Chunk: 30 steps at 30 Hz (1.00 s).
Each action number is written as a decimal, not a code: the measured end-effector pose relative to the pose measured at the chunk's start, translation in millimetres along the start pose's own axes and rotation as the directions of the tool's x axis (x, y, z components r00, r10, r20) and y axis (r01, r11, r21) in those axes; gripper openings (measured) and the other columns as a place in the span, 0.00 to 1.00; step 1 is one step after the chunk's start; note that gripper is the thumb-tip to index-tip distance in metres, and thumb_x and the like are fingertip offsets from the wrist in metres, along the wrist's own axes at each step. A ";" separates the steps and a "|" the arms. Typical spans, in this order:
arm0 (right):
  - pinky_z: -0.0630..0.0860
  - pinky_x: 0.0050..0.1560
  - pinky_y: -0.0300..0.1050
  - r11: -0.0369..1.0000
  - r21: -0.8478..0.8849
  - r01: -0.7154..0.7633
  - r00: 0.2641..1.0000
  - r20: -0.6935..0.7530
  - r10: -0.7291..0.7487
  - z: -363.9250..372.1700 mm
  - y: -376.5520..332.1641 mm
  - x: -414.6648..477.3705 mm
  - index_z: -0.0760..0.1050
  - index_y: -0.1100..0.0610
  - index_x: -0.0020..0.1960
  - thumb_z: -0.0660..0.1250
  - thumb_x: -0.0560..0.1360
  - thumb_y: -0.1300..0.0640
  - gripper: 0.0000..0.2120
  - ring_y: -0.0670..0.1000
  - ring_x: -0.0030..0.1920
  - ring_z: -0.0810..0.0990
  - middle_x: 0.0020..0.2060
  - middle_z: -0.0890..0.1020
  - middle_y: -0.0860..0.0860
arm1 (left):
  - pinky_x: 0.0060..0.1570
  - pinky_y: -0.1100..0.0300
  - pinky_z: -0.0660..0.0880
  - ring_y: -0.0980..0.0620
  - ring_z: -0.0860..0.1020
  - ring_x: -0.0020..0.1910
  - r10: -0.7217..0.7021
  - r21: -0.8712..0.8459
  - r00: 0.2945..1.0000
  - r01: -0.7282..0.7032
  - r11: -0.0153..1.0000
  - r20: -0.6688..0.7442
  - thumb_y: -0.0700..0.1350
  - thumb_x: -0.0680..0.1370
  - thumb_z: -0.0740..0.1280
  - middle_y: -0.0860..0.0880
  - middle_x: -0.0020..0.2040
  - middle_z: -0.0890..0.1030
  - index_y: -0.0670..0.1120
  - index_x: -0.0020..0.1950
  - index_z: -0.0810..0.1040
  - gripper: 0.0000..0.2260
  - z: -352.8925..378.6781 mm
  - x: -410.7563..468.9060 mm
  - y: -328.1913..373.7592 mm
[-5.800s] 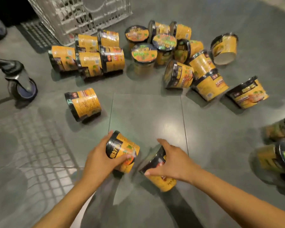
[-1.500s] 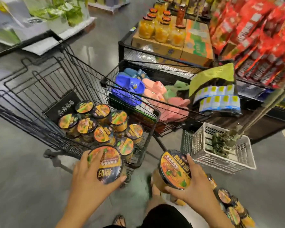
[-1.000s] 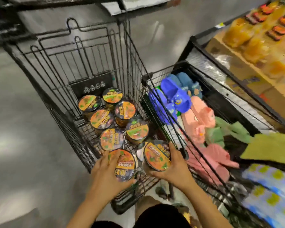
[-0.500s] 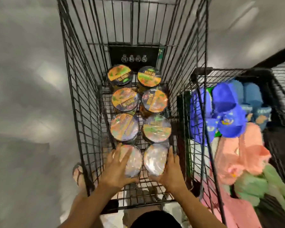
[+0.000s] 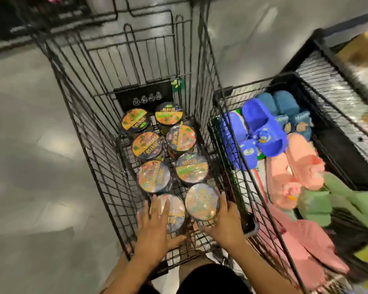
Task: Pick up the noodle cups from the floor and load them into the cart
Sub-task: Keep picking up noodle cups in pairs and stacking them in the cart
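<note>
Grey polished floor [image 5: 30, 166] — black wire cart [image 5: 98, 132] holding eight round foil-lidded noodle cups [image 5: 153, 176]; left hand [image 5: 155, 228] and right hand [image 5: 225, 223] each grip one.

1. Cart [image 5: 89, 115] open from above; my only way in, wire walls close both sides.
2. Eight noodle cups [image 5: 180, 137] stand in two columns, filling the floor's width.
3. Bare mesh remains nearest me, under my wrists.
4. Slipper bin [image 5: 221, 98] sits just beside the cart's right wall, blocking that side.
</note>
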State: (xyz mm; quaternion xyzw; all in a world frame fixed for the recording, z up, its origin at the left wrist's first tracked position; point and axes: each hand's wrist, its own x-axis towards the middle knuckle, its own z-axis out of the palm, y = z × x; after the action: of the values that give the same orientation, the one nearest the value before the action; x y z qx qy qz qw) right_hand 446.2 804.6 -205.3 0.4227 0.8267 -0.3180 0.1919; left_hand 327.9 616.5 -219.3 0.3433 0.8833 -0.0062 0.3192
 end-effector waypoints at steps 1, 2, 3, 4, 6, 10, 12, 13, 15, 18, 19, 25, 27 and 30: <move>0.64 0.67 0.46 1.000 0.011 -0.015 0.999 -0.046 0.015 -2.3 -1.4 -9.8 0.40 0.55 0.79 0.76 0.63 0.36 0.61 0.59 0.69 0.63 0.69 0.61 0.60 | 0.68 0.36 0.57 0.35 0.54 0.75 0.022 0.015 1.000 -0.022 1.000 -0.002 0.79 0.66 0.53 0.41 0.78 0.48 0.50 0.79 0.51 0.50 -5.3 -2.7 -3.3; 0.64 0.67 0.46 0.999 0.030 -0.022 0.995 -0.097 0.024 -3.7 -2.6 -21.2 0.44 0.57 0.79 0.75 0.64 0.37 0.58 0.59 0.69 0.64 0.69 0.63 0.60 | 0.70 0.37 0.54 0.35 0.53 0.76 0.045 0.025 0.999 -0.045 0.999 0.000 0.78 0.67 0.52 0.42 0.78 0.46 0.51 0.79 0.51 0.49 -12.7 -5.9 -5.7; 0.64 0.66 0.47 0.998 0.049 -0.029 0.988 -0.149 0.036 -4.7 -4.6 -33.8 0.48 0.58 0.78 0.75 0.65 0.39 0.55 0.59 0.68 0.64 0.68 0.64 0.60 | 0.71 0.38 0.53 0.36 0.53 0.76 0.071 0.053 0.997 -0.071 0.996 -0.006 0.78 0.67 0.51 0.43 0.78 0.47 0.51 0.79 0.51 0.48 -16.9 -9.2 -9.1; 0.64 0.67 0.47 0.997 0.065 -0.046 0.979 -0.198 0.058 -2.9 -6.5 -47.2 0.51 0.58 0.78 0.75 0.66 0.39 0.52 0.59 0.68 0.65 0.67 0.65 0.60 | 0.69 0.39 0.56 0.36 0.56 0.75 0.102 0.088 0.995 -0.101 0.991 -0.002 0.78 0.68 0.49 0.42 0.78 0.53 0.50 0.79 0.54 0.47 -19.7 -12.1 -12.8; 0.64 0.67 0.50 0.986 0.122 -0.113 0.943 -0.299 0.145 7.8 -10.4 -75.4 0.57 0.59 0.76 0.75 0.66 0.39 0.49 0.61 0.69 0.65 0.68 0.67 0.62 | 0.64 0.39 0.64 0.35 0.67 0.70 0.186 0.174 0.982 -0.187 0.967 0.024 0.77 0.71 0.46 0.41 0.73 0.67 0.49 0.76 0.61 0.43 -25.4 -18.3 -19.1; 0.67 0.67 0.52 0.908 0.329 -0.258 0.831 -0.404 0.383 50.9 -18.7 -137.4 0.58 0.57 0.77 0.72 0.67 0.36 0.47 0.60 0.68 0.67 0.68 0.67 0.59 | 0.64 0.42 0.69 0.37 0.71 0.66 0.399 0.289 0.917 -0.382 0.878 0.000 0.74 0.74 0.46 0.42 0.65 0.77 0.48 0.71 0.68 0.39 -38.4 -33.8 -36.4; 0.69 0.66 0.50 0.846 0.400 -0.352 0.774 -0.384 0.504 79.7 -21.0 -171.5 0.54 0.56 0.77 0.67 0.68 0.32 0.48 0.57 0.67 0.67 0.68 0.67 0.56 | 0.68 0.43 0.61 0.39 0.63 0.71 0.496 0.298 0.868 -0.477 0.827 0.014 0.74 0.74 0.44 0.41 0.70 0.72 0.47 0.74 0.66 0.41 -50.5 -49.3 -41.3; 0.69 0.65 0.50 0.811 0.432 -0.394 0.742 -0.372 0.558 95.1 -21.4 -188.6 0.53 0.56 0.78 0.66 0.69 0.31 0.48 0.57 0.67 0.68 0.68 0.67 0.56 | 0.72 0.46 0.52 0.40 0.56 0.75 0.519 0.283 0.853 -0.514 0.810 0.062 0.76 0.72 0.40 0.42 0.75 0.65 0.48 0.77 0.60 0.44 -56.8 -59.4 -41.3; 0.67 0.67 0.49 0.736 0.495 -0.462 0.690 -0.320 0.649 126.3 -22.6 -222.5 0.49 0.55 0.78 0.65 0.69 0.31 0.50 0.57 0.69 0.65 0.70 0.65 0.56 | 0.73 0.49 0.37 0.42 0.43 0.78 0.555 0.318 0.818 -0.572 0.756 0.153 0.78 0.62 0.28 0.45 0.80 0.47 0.52 0.79 0.42 0.51 -59.9 -77.9 -44.4; 0.64 0.68 0.47 0.632 0.533 -0.563 0.616 -0.239 0.751 173.1 -24.7 -276.2 0.45 0.56 0.79 0.66 0.68 0.31 0.52 0.57 0.71 0.63 0.72 0.63 0.58 | 0.74 0.44 0.44 0.41 0.45 0.78 0.609 0.364 0.767 -0.636 0.680 0.202 0.79 0.60 0.26 0.47 0.80 0.46 0.52 0.79 0.41 0.52 -46.7 -99.6 -49.5; 0.65 0.67 0.48 0.600 0.557 -0.574 0.590 -0.227 0.775 186.4 -26.0 -295.0 0.46 0.56 0.78 0.67 0.68 0.31 0.53 0.57 0.69 0.65 0.70 0.65 0.58 | 0.74 0.41 0.51 0.40 0.51 0.77 0.629 0.398 0.745 -0.658 0.639 0.223 0.79 0.65 0.31 0.45 0.79 0.53 0.51 0.80 0.50 0.51 -37.8 -107.0 -51.2; 0.69 0.65 0.52 0.356 0.642 -0.679 0.438 -0.035 0.898 262.7 -10.9 -394.0 0.45 0.53 0.78 0.64 0.65 0.26 0.55 0.58 0.69 0.66 0.70 0.66 0.57 | 0.64 0.44 0.56 0.37 0.64 0.67 0.760 0.463 0.542 -0.810 0.359 0.359 0.73 0.75 0.43 0.40 0.66 0.76 0.48 0.69 0.73 0.39 22.4 -157.5 -40.5; 0.69 0.64 0.52 0.298 0.654 -0.696 0.401 0.009 0.916 284.4 -1.8 -421.4 0.44 0.53 0.79 0.64 0.65 0.26 0.55 0.58 0.69 0.66 0.69 0.66 0.56 | 0.66 0.43 0.57 0.36 0.68 0.67 0.750 0.481 0.520 -0.821 0.308 0.408 0.74 0.74 0.42 0.40 0.65 0.77 0.49 0.69 0.73 0.40 35.1 -179.3 -30.2; 0.66 0.66 0.52 0.211 0.662 -0.719 0.355 0.090 0.930 311.7 15.0 -458.5 0.42 0.54 0.79 0.63 0.67 0.27 0.54 0.60 0.71 0.62 0.71 0.63 0.58 | 0.73 0.41 0.54 0.35 0.58 0.75 0.692 0.506 0.524 -0.823 0.260 0.496 0.79 0.63 0.29 0.40 0.77 0.59 0.53 0.79 0.55 0.52 57.5 -210.4 -8.4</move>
State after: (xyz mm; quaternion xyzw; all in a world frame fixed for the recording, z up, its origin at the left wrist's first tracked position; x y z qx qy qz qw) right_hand 734.5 332.2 -167.7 0.8836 0.3303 -0.3287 0.0469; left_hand 472.9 470.0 -147.3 0.8136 0.5019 -0.2115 0.2034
